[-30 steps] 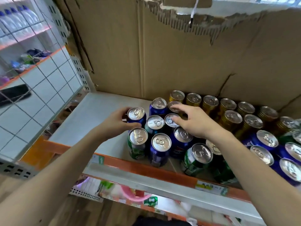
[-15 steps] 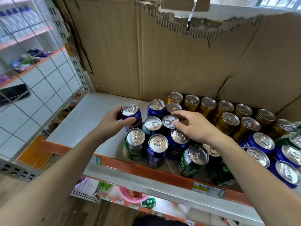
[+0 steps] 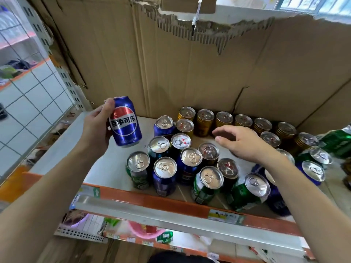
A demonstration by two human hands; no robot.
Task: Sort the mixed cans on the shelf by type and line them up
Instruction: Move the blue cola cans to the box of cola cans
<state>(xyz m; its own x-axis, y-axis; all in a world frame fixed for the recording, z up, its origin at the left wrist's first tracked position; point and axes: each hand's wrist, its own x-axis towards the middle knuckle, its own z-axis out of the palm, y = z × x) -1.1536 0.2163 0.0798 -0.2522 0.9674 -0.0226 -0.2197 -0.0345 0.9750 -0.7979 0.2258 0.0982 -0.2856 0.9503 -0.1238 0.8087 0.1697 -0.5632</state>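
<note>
On the shelf (image 3: 106, 168) gold cans (image 3: 224, 120) are seemingly lining the back, blue and green cans (image 3: 165, 173) sitting mixed, left hand (image 3: 96, 128) gripping a blue can (image 3: 125, 122), right hand (image 3: 245, 143) hovering loose-fingered.

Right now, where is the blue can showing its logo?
In the head view, the blue can is left of centre, held in the left hand above the shelf, left of the standing cans.

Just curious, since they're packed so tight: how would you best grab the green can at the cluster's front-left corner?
Grip the green can round its side wall from the left: it stands upright, the shelf is bare there, and other cans crowd its right and back.
</note>
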